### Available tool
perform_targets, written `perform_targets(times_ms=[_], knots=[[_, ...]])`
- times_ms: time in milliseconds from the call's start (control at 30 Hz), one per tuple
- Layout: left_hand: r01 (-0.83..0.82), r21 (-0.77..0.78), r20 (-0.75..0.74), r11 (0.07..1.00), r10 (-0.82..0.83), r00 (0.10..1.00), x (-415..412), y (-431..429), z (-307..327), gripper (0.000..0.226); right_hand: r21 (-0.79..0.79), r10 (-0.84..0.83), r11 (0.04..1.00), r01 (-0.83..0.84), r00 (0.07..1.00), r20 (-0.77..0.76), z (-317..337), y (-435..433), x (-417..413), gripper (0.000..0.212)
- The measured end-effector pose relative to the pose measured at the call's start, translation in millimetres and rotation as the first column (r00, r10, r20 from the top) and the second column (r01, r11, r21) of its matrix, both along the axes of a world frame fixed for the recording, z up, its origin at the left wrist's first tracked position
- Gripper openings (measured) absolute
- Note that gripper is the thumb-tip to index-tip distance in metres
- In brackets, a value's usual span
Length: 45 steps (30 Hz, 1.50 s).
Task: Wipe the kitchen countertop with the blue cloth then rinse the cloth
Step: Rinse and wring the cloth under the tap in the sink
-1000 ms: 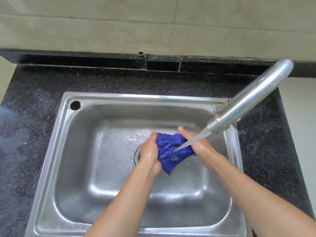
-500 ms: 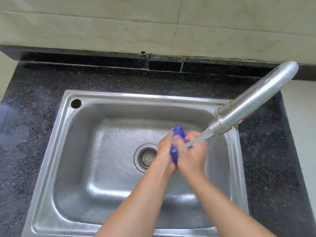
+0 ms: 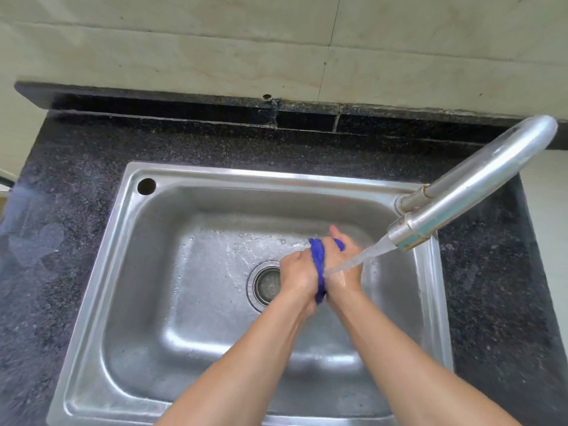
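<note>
The blue cloth [image 3: 319,262] is bunched into a narrow wad, squeezed between my two hands over the steel sink [image 3: 147,302]. My left hand [image 3: 297,273] grips it from the left and my right hand [image 3: 345,267] grips it from the right, palms pressed together. Water streams from the faucet [image 3: 461,186] onto my right hand and the cloth. Most of the cloth is hidden between my palms. The dark speckled countertop [image 3: 76,210] surrounds the sink.
The drain strainer [image 3: 267,282] lies just left of my hands, partly covered by my left wrist. The faucet spout reaches over the sink's right rim. A tiled wall and a dark backsplash ledge [image 3: 184,103] run behind the counter. An unused tap hole [image 3: 146,186] is in the sink's back left corner.
The cloth was spread open between my hands a second ago; my palms have since closed together on it, squeezing it into a thin wad under the running water.
</note>
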<state>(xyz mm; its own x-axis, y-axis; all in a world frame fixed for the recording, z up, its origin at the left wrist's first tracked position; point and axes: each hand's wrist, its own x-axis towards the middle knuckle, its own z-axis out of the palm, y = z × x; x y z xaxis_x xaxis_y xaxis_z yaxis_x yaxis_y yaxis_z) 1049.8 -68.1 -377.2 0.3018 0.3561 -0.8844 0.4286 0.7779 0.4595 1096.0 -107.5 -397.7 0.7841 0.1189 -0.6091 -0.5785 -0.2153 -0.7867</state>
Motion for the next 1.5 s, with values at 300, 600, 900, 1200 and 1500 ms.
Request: perform_targets(times_ms=[300, 600, 900, 1200, 1500], knots=[[0.008, 0.026, 0.039, 1.0, -0.009, 0.999, 3.2, -9.4, 2.2, 0.026, -0.128, -0.046, 0.992, 0.019, 0.977, -0.208, -12.7, -7.7, 23.0, 0.013], [-0.131, 0.037, 0.192, 0.991, 0.122, 0.974, -10.9, 30.1, -5.7, 0.012, -0.017, 0.437, 0.898, -0.44, 0.896, -0.081, 11.1, -47.4, 20.0, 0.011], [-0.173, -0.332, 0.079, 0.927, 0.21, 0.975, -1.0, 1.6, -19.0, 0.048, -0.051, 0.258, 0.966, -0.253, 0.958, 0.126, 34.6, -33.6, -22.8, 0.033], [-0.09, -0.03, 0.092, 0.995, 0.093, 0.991, 21.5, -3.9, 0.8, 0.026, -0.208, 0.145, 0.972, -0.112, 0.978, 0.151, 3.8, -6.2, 36.2, 0.02], [0.042, -0.021, 0.081, 0.999, -0.04, 0.996, 9.6, -4.1, 1.5, 0.027, -0.297, 0.092, 0.952, -0.07, 0.994, 0.059, 0.6, 9.4, 23.2, 0.026]])
